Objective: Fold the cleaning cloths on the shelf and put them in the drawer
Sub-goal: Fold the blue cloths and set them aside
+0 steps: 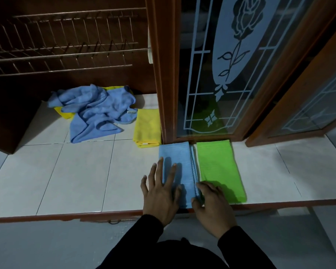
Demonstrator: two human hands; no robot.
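Note:
A folded light-blue cloth (179, 158) lies on the white tiled shelf (76, 175) near its front edge. My left hand (160, 193) presses flat on its left part with straight fingers. My right hand (211, 202) pinches the cloth's right near edge with curled fingers. A folded green cloth (219, 167) lies right beside it. A folded yellow cloth (147, 127) sits further back against the cabinet post. At the back left is a crumpled pile of blue cloths (97, 109) over a yellow cloth (65, 113). No drawer is visible.
A wooden cabinet door with patterned glass (221, 65) stands just behind the folded cloths. A wire dish rack (66, 47) hangs above the crumpled pile. The shelf's red-brown front edge (66, 215) runs below my hands.

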